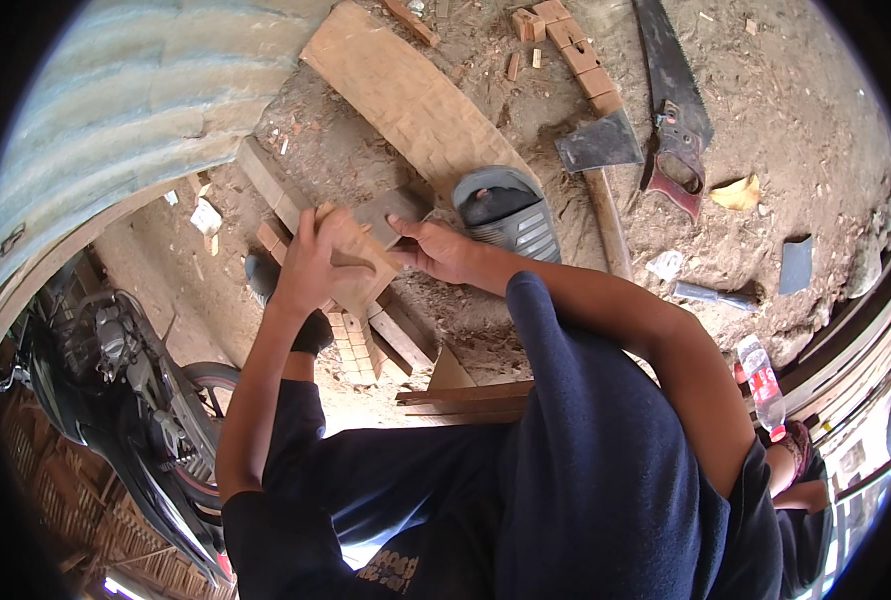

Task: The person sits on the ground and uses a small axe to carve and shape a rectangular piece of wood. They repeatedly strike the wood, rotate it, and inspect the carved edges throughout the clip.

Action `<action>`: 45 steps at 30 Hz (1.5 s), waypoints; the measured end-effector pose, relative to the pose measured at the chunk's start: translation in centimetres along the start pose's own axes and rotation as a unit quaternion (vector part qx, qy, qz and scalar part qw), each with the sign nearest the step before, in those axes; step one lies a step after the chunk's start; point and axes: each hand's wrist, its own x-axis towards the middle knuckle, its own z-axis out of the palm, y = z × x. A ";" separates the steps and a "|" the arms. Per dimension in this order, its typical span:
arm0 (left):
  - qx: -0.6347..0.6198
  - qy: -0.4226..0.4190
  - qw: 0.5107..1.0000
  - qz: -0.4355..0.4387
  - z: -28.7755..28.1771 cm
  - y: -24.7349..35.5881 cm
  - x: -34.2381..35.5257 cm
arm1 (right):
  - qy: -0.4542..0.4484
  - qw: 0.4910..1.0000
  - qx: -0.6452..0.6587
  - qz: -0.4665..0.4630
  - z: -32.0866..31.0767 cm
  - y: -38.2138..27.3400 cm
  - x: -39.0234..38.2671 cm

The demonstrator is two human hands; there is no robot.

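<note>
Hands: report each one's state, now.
Left hand: closed, holding the tan wooden piece.
Right hand: fingers bent beside the grey-brown flat piece; whether it grips cannot be told.

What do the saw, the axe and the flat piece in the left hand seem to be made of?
Saw: dark, dull metal blade, likely steel, with a toothed edge; worn reddish handle, perhaps painted wood.
Axe: dull grey metal head, probably steel; brown handle, apparently wood.
Flat piece: probably bare wood, judging by its matte tan surface.

The left hand (311, 262) hides part of the wooden board (362, 244), and the top edge crops the handsaw (678, 78).
</note>
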 end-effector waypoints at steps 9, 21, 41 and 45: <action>-0.063 -0.041 0.997 0.025 -1.3 -0.8 2.4 | -0.019 1.000 0.011 0.003 -0.5 -0.4 0.9; -0.136 -0.020 0.989 0.049 0.4 -3.5 1.8 | -0.026 1.000 0.001 -0.005 -0.5 -0.4 0.8; -0.194 -0.012 0.981 0.004 0.9 -2.7 -0.2 | -0.016 0.998 -0.042 0.046 -1.0 -0.8 0.2; -0.208 -0.010 0.978 -0.002 0.8 -2.1 0.0 | -0.012 0.999 -0.036 0.035 -1.0 -0.9 0.1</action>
